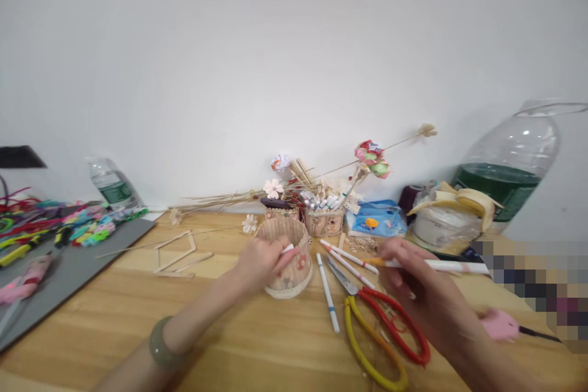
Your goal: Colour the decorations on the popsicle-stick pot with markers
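The left hand [261, 262] is closed at the near left side of the cup [290, 280], with its fingers at the rim. Between these fingers there is a small white piece [287, 249]; I cannot tell if it is a cap or the end of a pen. The cup stands upright on the table [220, 324], in the middle of the view, and has a pale lace band around its base. A green bangle [164, 343] is around the left wrist.

The right hand [419, 285] grips a white marker [452, 266], which lies almost level, with its orange end to the left. This hand is above the table, to the right of the scissors [350, 285], whose open handles, one yellow and one red, are toward the person.

Between the cup and the scissors lies a blue-banded pen [327, 297]. Two other pens [353, 267] lie near the tips of the blades.

Behind the cup stands a pot [324, 222] full of pens, and beside it is a blue pack [377, 219]. A peeled banana skin [478, 202] is on the right, in front of a large bottle [505, 177]. On the left, thin sticks [177, 269] make an angular outline on the wood.
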Tool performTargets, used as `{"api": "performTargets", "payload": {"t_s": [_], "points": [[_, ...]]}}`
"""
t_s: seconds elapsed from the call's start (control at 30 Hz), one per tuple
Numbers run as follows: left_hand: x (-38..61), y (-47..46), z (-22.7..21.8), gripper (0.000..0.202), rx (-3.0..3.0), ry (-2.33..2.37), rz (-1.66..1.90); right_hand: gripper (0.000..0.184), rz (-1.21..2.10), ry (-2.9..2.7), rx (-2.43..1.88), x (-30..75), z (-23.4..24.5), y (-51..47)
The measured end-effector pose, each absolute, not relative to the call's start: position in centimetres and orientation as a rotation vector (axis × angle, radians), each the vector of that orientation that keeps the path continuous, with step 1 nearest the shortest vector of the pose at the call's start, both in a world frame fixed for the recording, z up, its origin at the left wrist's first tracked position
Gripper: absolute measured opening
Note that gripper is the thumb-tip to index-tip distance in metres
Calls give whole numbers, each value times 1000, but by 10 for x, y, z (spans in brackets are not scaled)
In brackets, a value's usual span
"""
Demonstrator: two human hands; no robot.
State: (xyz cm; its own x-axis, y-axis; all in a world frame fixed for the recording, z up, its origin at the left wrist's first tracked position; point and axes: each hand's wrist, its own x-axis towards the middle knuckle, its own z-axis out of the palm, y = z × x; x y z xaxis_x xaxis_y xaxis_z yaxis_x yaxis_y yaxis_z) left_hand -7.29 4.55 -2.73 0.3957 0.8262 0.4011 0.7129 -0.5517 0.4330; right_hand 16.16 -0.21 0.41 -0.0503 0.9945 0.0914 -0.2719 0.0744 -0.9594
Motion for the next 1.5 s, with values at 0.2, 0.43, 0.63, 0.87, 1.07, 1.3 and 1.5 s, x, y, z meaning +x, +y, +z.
{"api": "performTargets", "payload": {"t_s": [0.2,0.43,0.63,0.87,1.07,1.3,1.5], "points": [[-61,38,-14,36,2068,1425,1019,33,1260,-1250,-963,118,-1,-5],[-57,23,-12,38,1865,1419,1023,31,1094,-1400,-1041,91,-9,-11],[-59,18,-5,36,1922,1525,983,29,838,-1684,-1099,100,-13,-18],[-60,18,-7,36,1952,1481,988,27,579,-1808,-1064,101,-19,-15],[-59,19,-7,37,1953,1485,976,26,415,-1950,-1095,104,-23,-17],[-59,19,-7,36,1969,1499,962,24,309,-1960,-1102,101,-20,-18],[-59,18,-6,35,1980,1497,954,24,226,-1995,-1134,102,-17,-19]]}}
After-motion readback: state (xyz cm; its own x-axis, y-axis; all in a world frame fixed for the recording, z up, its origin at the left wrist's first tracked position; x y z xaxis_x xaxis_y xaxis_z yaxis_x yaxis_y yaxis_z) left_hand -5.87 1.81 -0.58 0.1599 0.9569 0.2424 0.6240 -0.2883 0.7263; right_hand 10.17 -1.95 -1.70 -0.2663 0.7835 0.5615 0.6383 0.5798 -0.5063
